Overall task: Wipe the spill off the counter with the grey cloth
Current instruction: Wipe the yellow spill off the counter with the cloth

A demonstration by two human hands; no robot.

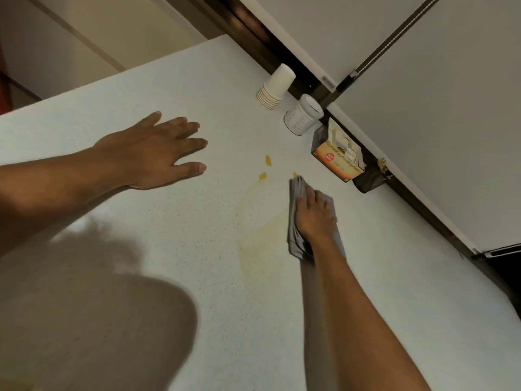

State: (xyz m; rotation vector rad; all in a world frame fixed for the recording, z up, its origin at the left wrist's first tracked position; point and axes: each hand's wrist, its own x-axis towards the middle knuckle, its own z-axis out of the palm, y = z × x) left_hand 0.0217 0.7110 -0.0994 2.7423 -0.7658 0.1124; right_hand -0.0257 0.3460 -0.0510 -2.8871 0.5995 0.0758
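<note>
On the white speckled counter [141,249] lies a yellow-orange spill: a faint smeared patch [262,238] and a few thicker drops [267,160] beyond it. My right hand [314,215] presses flat on the folded grey cloth [294,210], which sits at the right edge of the smear, its far tip touching one drop. My left hand [158,149] rests flat on the counter to the left, fingers spread, holding nothing.
Along the back wall stand a stack of paper cups [275,87], a white-lidded jar [303,115], an open orange box of sachets [337,156] and a dark holder [370,179]. The counter's far left edge [112,77] drops off. My shadow covers the near left.
</note>
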